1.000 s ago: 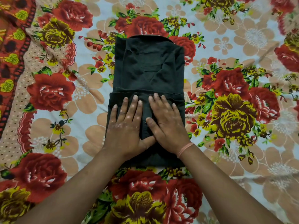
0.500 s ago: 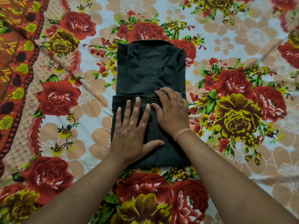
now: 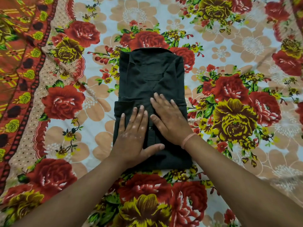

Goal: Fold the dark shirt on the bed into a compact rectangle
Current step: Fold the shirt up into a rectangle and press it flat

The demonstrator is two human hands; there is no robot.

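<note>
The dark shirt (image 3: 147,74) lies in the middle of the bed as a narrow upright rectangle, collar at the far end. Its near part is folded up over the body, and the fold's edge runs across just below the chest pocket. My left hand (image 3: 132,136) lies flat on the left of that folded part, fingers spread, thumb pointing right. Beside it, slightly further up, my right hand (image 3: 168,118) presses flat, its fingertips reaching over the fold's edge. A pale band circles the right wrist. Neither hand grips cloth.
The bed is covered by a floral sheet (image 3: 229,112) with large red and yellow roses on pale blue. A red-orange patterned border (image 3: 18,66) runs down the left side. The sheet is wrinkled at the far right.
My right hand has slid up and to the right across the folded part, from level with the left hand to the fold's edge. My left hand has stayed almost still.
</note>
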